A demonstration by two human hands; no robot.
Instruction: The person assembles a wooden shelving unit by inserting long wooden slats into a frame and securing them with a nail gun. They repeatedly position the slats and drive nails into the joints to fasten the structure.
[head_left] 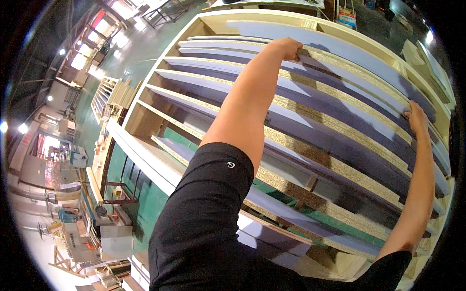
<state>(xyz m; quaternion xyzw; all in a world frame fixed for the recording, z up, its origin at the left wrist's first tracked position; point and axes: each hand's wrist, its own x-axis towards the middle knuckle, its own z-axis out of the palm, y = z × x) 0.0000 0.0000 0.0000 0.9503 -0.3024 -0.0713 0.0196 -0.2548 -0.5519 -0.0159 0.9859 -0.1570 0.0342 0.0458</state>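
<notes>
Nearest the person, a short blue-grey panel [274, 237] lies by the near edge of a pale wooden frame [208, 24]. Beyond it, rows of boards [310, 112] with speckled edges run from side to side across the frame. Toward the frame's far edge, both hands hold what looks like one long board [352, 72]: the right hand [418, 119] near the right edge, fingers narrow around it; the left hand [286, 48] left of the middle, fingers curled over it, partly hidden. Past the far edge stands a table [267, 4].
</notes>
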